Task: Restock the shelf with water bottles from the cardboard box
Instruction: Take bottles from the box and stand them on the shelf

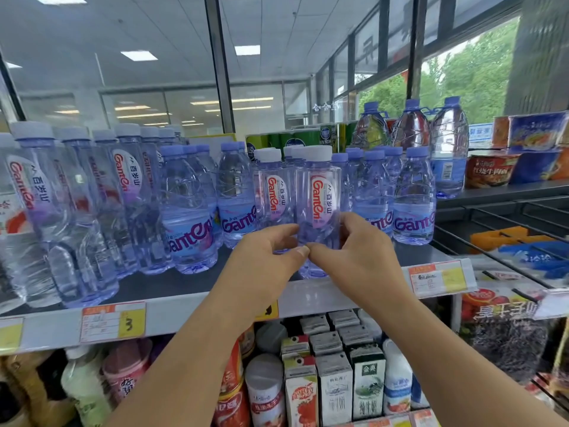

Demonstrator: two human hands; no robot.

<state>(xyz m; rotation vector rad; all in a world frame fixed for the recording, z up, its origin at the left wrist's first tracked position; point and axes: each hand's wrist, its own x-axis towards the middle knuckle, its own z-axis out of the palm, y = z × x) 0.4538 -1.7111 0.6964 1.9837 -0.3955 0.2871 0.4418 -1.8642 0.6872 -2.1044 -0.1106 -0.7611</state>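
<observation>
Ceiling (92, 32): white tiles, recessed rectangular light panels (138, 55), lit. Right wall: dark-framed windows (462, 72), green trees (486, 66) outside. Rear: glass partition (191, 109), dark vertical post (220, 63) before it.

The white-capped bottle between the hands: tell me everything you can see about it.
The bottle is clear, bluish plastic with a white cap and an oval label reading Ganten in red. It is upright, base at the front edge of the shelf. The left hand and right hand grip its lower half from either side, thumbs meeting in front.
</observation>
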